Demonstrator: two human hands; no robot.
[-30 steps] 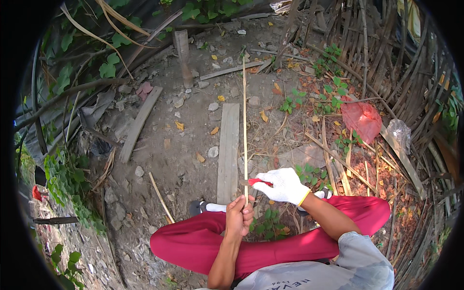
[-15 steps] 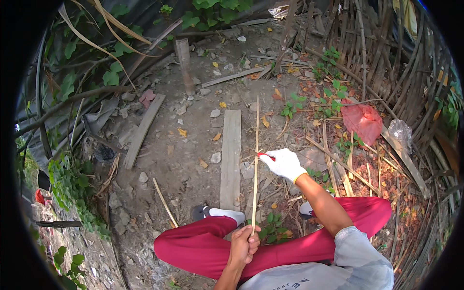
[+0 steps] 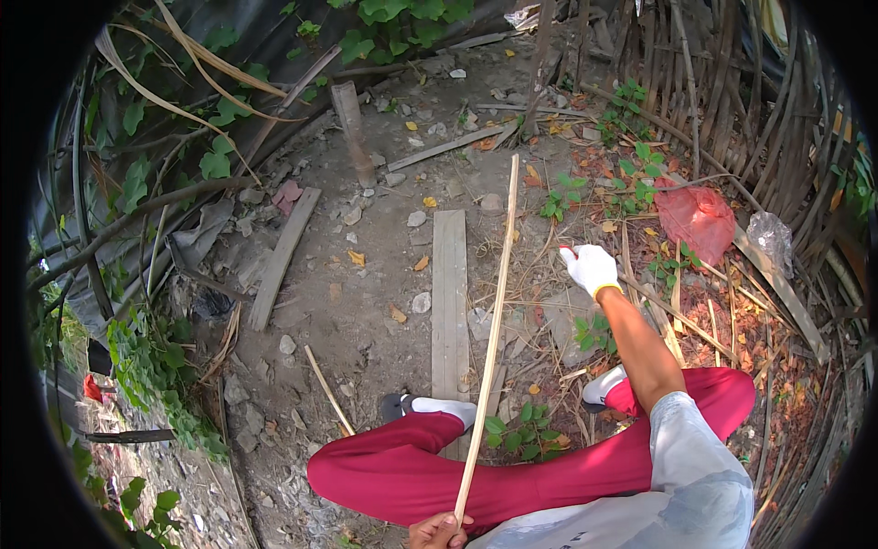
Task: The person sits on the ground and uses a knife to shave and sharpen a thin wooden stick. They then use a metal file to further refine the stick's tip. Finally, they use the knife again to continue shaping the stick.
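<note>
The bare left hand [image 3: 441, 531] has its fingers clamped on the near end of a long bamboo strip [image 3: 489, 348] slanting out over dirt ground [image 3: 366, 302] strewn with planks [image 3: 449, 293], stones and dry leaves. The gloved right hand [image 3: 591, 269] is closed around a red-handled tool [image 3: 567, 250], well apart from the strip, near a bamboo fence [image 3: 732, 101].

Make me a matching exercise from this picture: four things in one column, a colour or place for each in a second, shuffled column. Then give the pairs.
Things:
1. bamboo strip
2. right hand
3. plastic bag
4. plank

Descriptions:
A. red, lying among the dry sticks
B. wears a white glove
C. lower end held in the bare left hand
D. flat on the dirt, in front of the feet

Pairs: 1-C, 2-B, 3-A, 4-D
</note>
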